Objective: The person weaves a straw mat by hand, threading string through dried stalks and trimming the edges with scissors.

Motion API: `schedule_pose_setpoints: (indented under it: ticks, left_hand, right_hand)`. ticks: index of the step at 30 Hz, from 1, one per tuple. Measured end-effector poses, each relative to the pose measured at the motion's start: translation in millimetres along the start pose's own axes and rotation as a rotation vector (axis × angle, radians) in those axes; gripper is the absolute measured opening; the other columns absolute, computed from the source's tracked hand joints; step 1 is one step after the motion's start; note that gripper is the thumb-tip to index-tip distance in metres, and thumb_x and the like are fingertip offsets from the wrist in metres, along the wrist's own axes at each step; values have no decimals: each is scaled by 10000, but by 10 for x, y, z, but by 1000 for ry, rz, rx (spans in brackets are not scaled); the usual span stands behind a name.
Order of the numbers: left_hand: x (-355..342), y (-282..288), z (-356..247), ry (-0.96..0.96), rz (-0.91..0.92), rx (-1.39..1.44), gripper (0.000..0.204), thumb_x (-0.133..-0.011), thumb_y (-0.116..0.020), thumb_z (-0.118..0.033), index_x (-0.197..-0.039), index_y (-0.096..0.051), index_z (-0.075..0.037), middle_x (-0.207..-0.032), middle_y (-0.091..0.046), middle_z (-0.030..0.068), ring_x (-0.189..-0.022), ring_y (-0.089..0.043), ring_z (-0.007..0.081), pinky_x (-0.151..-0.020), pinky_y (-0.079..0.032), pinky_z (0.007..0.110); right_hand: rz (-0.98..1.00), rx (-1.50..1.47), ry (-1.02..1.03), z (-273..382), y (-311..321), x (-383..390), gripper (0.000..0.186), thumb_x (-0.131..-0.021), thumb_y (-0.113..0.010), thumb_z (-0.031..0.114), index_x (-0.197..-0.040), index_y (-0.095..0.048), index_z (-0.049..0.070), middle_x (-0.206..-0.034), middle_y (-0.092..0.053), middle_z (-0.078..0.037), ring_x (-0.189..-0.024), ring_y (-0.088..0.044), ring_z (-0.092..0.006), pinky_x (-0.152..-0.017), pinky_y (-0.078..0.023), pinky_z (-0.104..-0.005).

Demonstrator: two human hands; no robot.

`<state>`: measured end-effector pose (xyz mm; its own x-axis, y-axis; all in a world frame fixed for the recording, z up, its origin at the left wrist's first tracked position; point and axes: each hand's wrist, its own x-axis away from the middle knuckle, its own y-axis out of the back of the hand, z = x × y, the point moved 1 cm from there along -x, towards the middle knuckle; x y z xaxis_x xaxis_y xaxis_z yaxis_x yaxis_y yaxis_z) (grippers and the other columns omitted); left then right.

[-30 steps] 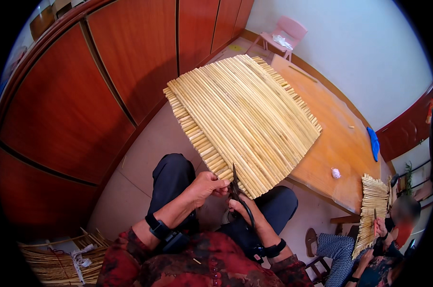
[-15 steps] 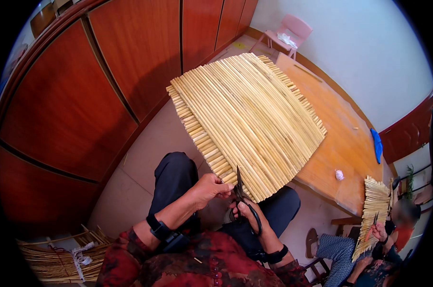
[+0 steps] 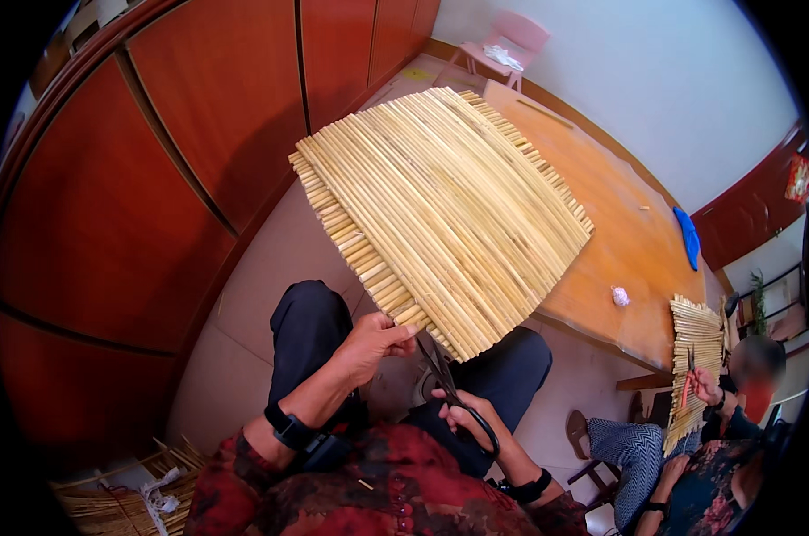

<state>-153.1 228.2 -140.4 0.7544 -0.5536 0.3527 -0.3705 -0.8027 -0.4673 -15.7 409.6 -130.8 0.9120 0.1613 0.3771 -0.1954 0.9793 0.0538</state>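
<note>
A large mat of straw-coloured reed sticks (image 3: 440, 210) slants from above my knees out onto the table. It lies in two layers, the lower stick ends poking out along the left and far right edges. My left hand (image 3: 373, 347) is closed, thumb and fingers pinching the stick ends at the mat's near corner. In my right hand (image 3: 465, 415) is a pair of black scissors (image 3: 439, 368), its handles round my fingers. The blades point up at the mat's near edge, just right of my left fingertips; whether the tips touch a stick I cannot tell.
A wooden table (image 3: 614, 250) holds a small pinkish-white ball (image 3: 620, 296) and a blue cloth-like item (image 3: 687, 238). At right a co-worker holds orange-handled scissors (image 3: 688, 384) over another reed mat (image 3: 696, 326). Reddish cabinets (image 3: 217, 98) line the left; a reed bundle (image 3: 128, 500) lies lower left.
My right hand has drawn the scissors down, so the blades no longer overlap the mat's top as far. My left hand keeps its pinch. The whole view has shifted slightly.
</note>
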Motion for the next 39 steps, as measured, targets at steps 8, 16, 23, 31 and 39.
schedule_pose_setpoints:
  ticks: [8, 16, 23, 31, 39]
  left_hand:
    - [71, -60, 77, 65, -30, 80, 202, -837, -596, -208, -835, -591, -6, -724, -590, 46, -685, -585, 147, -645, -478, 275]
    - [117, -155, 146, 27, -72, 160, 202, -850, -576, -209, -845, -591, -8, -721, -592, 39, -671, -575, 135, -617, -474, 268]
    - [130, -171, 176, 8, -146, 235, 215, -855, -572, -228, -844, -599, -14, -697, -586, 27, -638, -561, 103, -562, -447, 231]
    - [61, -70, 96, -10, -4, 164, 210, -854, -569, -212, -810, -585, -7, -648, -566, 36, -610, -558, 142, -569, -441, 251]
    - [-53, -18, 70, 88, 80, 29, 217, -831, -604, -215, -773, -584, -6, -613, -541, 28, -567, -514, 107, -560, -431, 241]
  right_hand:
    - [-29, 26, -42, 10, 130, 216, 367, -854, -509, 225, -1144, -513, 1, -752, -511, -2, -630, -466, -58, -558, -407, -189]
    - [-11, 38, -78, 47, 103, 95, 352, -870, -490, 204, -1161, -506, 5, -763, -526, -5, -621, -467, -54, -551, -411, -178]
    - [-140, -24, -71, 135, -106, -136, 340, -844, -587, 247, -1098, -565, 22, -639, -485, 38, -567, -438, -30, -483, -357, -178]
    - [-171, -47, -4, 189, -225, -449, 381, -888, -499, 293, -1128, -530, -1, -713, -522, 7, -566, -462, -36, -477, -392, -169]
    - [-32, -307, 102, 91, -218, -647, 385, -884, -479, 355, -1031, -522, 2, -771, -525, -16, -671, -480, -79, -610, -403, -199]
